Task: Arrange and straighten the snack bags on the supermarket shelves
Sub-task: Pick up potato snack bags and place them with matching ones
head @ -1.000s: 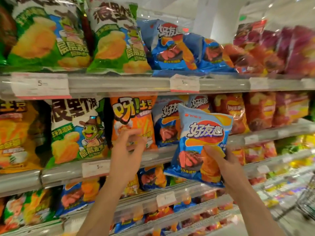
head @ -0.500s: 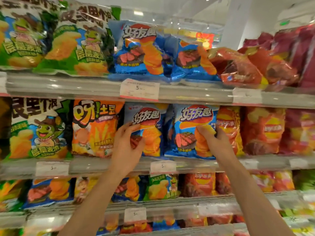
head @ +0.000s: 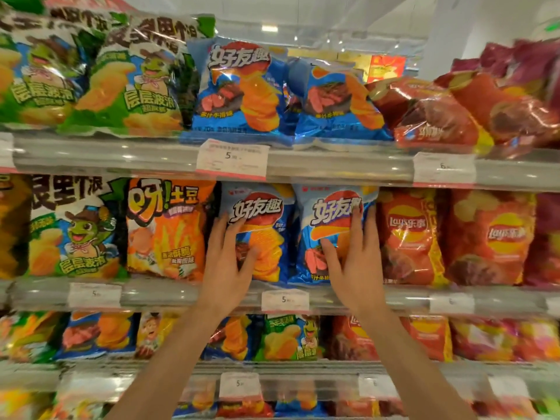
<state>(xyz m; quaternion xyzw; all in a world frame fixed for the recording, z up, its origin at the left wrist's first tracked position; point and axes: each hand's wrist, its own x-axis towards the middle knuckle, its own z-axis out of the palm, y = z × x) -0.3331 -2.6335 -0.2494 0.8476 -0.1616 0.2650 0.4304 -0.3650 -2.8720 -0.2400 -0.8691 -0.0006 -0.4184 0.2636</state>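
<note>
Pressing flat-fingered, left hand [head: 225, 265] and right hand [head: 353, 262] each rest on a blue bag — left bag [head: 266, 237], right bag [head: 321, 231].

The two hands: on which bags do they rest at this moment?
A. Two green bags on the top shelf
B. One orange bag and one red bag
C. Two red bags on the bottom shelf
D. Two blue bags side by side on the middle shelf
D: the left hand lies flat on the left blue bag and the right hand on the right blue bag, both standing on the middle shelf.
</note>
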